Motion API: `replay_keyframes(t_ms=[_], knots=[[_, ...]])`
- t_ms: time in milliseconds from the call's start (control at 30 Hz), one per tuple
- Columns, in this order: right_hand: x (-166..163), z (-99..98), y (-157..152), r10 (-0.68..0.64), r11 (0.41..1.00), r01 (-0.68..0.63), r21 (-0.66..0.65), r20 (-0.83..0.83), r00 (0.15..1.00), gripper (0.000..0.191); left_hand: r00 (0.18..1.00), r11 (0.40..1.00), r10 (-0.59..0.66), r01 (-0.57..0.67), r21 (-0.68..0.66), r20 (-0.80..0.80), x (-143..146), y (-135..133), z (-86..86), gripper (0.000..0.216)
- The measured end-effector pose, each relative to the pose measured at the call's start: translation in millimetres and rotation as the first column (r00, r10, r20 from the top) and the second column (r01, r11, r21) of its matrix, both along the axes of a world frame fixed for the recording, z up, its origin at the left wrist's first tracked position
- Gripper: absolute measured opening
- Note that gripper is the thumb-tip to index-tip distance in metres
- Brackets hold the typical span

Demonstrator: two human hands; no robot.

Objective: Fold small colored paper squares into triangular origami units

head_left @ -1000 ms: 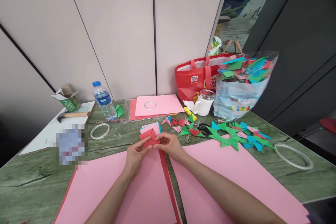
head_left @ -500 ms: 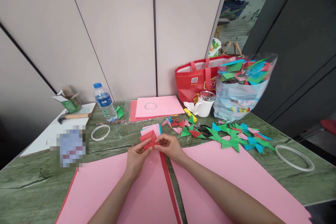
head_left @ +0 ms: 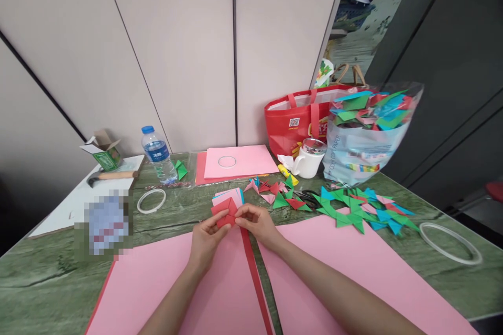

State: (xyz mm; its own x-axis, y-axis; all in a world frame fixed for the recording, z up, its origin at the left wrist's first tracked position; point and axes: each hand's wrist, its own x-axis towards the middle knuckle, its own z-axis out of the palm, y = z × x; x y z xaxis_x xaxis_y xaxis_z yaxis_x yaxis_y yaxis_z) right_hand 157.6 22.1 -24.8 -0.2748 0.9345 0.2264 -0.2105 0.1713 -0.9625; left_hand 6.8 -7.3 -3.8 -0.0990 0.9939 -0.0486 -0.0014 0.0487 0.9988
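Note:
My left hand (head_left: 206,238) and my right hand (head_left: 257,222) meet at the middle of the table, both pinching a small folded red paper piece (head_left: 225,212). The fingers of each hand are closed on its edges. Just behind the red piece lies a small stack of paper squares (head_left: 231,196), pink on top with blue showing at the edge. My forearms rest over large pink paper sheets (head_left: 346,267) spread on the green wood-grain table (head_left: 47,272).
Folded green, red, blue and pink triangles (head_left: 353,207) lie scattered to the right, with scissors (head_left: 310,198) among them. Behind stand a white mug (head_left: 308,159), a clear bag of folded pieces (head_left: 365,133), a red tote (head_left: 298,118) and a water bottle (head_left: 157,154). Tape rings (head_left: 150,200) lie nearby.
The hands keep working the red piece with small finger shifts. The view has moved slightly, so everything sits a little lower and to the right.

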Motion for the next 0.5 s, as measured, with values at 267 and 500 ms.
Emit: replay_keyframes(t_ms=[267,500], knots=[[1.6,2.1,-3.9,-0.002,0.998,-0.006,0.060,0.124,0.992,0.015,0.993,0.999,0.017,-0.014,-0.029,0.116,-9.0,3.2,10.7,0.058],[-2.0,-2.9,-4.4,-0.007,0.978,-0.020,-0.205,-0.133,0.991,0.026,0.998,1.000,0.012,-0.010,0.020,-0.065,-3.9,2.8,5.9,0.018]])
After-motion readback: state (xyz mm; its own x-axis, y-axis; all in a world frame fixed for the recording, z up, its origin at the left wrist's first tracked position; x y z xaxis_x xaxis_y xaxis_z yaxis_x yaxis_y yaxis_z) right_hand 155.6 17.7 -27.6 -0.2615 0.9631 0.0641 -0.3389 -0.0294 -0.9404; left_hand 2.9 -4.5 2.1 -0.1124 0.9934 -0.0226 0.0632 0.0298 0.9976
